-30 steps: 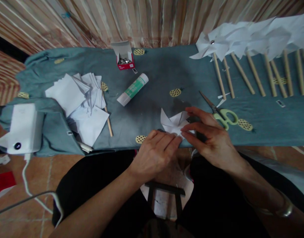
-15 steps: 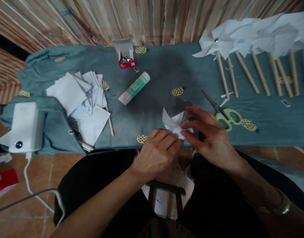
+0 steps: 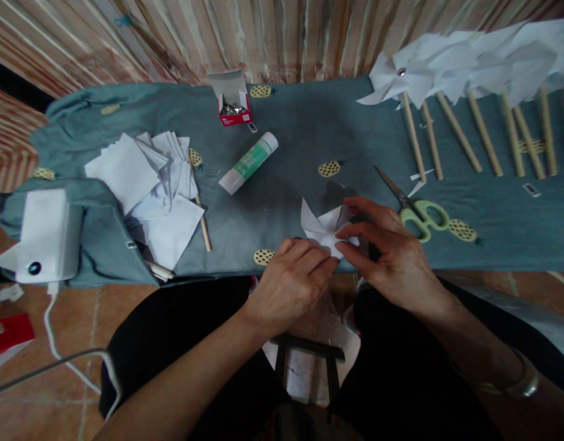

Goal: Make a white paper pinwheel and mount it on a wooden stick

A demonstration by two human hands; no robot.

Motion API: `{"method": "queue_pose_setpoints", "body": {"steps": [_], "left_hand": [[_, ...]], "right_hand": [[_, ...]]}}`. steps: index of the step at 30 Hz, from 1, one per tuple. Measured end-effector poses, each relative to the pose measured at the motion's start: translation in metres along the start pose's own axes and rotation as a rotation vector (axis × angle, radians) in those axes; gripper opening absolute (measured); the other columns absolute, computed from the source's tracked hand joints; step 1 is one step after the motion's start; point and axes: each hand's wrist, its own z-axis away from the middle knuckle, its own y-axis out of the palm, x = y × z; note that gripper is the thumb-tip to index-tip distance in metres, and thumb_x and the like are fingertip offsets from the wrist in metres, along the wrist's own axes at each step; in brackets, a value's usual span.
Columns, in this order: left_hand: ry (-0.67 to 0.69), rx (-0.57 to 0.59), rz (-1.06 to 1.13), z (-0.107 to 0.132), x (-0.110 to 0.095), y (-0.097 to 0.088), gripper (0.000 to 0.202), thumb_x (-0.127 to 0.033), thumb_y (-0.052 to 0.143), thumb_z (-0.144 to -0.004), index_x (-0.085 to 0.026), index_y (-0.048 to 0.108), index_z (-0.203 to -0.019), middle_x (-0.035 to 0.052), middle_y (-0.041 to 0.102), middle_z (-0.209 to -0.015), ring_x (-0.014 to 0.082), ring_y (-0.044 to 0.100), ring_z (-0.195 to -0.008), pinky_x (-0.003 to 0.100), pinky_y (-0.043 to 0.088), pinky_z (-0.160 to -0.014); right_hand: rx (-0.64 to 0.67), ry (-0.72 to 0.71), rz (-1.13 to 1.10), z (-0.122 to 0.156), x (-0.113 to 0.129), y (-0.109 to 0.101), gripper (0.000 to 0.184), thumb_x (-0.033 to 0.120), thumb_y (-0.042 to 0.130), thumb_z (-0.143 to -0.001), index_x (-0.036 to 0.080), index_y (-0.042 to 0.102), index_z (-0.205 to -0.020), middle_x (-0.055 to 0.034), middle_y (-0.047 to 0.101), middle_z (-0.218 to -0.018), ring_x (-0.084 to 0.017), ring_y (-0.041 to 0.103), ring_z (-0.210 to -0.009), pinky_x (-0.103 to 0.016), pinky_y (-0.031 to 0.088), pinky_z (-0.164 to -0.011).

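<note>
Glue stick (image 3: 248, 163) is lying aslant on the blue-green cloth (image 3: 291, 202); positions are being read from it.

Paper pinwheel (image 3: 325, 233) is sitting to the right of the glue stick and nearer the person, on the cloth's near edge. Both hands are touching it, close together. Left hand (image 3: 293, 278) is bearing on its near edge with bent fingers; the thumb's contact is staying out of clear sight, so cannot tell whether it is gripping. Right hand (image 3: 387, 251) is pinching the paper near its middle between thumb and forefinger, another finger reaching towards the far right blade.

Around the glue stick: red-and-white box (image 3: 236, 116) is standing just beyond, lid up, holding shiny metal pieces. White paper sheets (image 3: 125, 165) are lying piled to the left, a thin stick (image 3: 205, 229) resting beside them. Green-handled scissors (image 3: 414, 211) are lying well to the right; farther right and beyond, white pinwheels (image 3: 488, 61) on sticks are overlapping in a row.
</note>
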Motion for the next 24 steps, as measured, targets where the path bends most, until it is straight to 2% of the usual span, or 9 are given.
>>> {"method": "queue_pose_setpoints", "body": {"steps": [14,20,24], "left_hand": [[-0.001,-0.017,0.030,-0.0013,0.0002,-0.0010,0.018,-0.019,0.052,-0.094,-0.010,0.066,-0.100,0.0057,0.071,-0.093,0.0194,0.061,-0.088,0.033,0.047,-0.075],[-0.011,0.000,0.022,-0.0009,0.0003,-0.0001,0.018,-0.019,0.050,-0.095,-0.012,0.066,-0.100,0.0057,0.071,-0.093,0.0187,0.062,-0.088,0.033,0.047,-0.075],[-0.012,0.002,0.029,-0.0012,0.0002,-0.0004,0.019,-0.020,0.050,-0.095,-0.012,0.065,-0.101,0.0059,0.071,-0.094,0.0188,0.061,-0.090,0.033,0.046,-0.076]], "right_hand": [[0.003,-0.040,0.017,0.0010,-0.0002,0.0026,0.013,0.024,0.058,-0.089,0.028,0.066,-0.098,-0.0038,0.052,-0.137,-0.027,0.054,-0.120,-0.046,0.050,-0.096],[0.009,-0.102,0.086,0.0004,0.0020,0.0021,0.014,0.021,0.055,-0.091,0.022,0.067,-0.098,-0.0111,0.051,-0.137,-0.029,0.051,-0.122,-0.047,0.050,-0.096],[0.032,-0.166,0.173,0.0022,0.0039,0.0018,0.015,0.018,0.051,-0.091,0.019,0.065,-0.096,-0.0148,0.048,-0.139,-0.033,0.048,-0.123,-0.053,0.047,-0.098]]}}
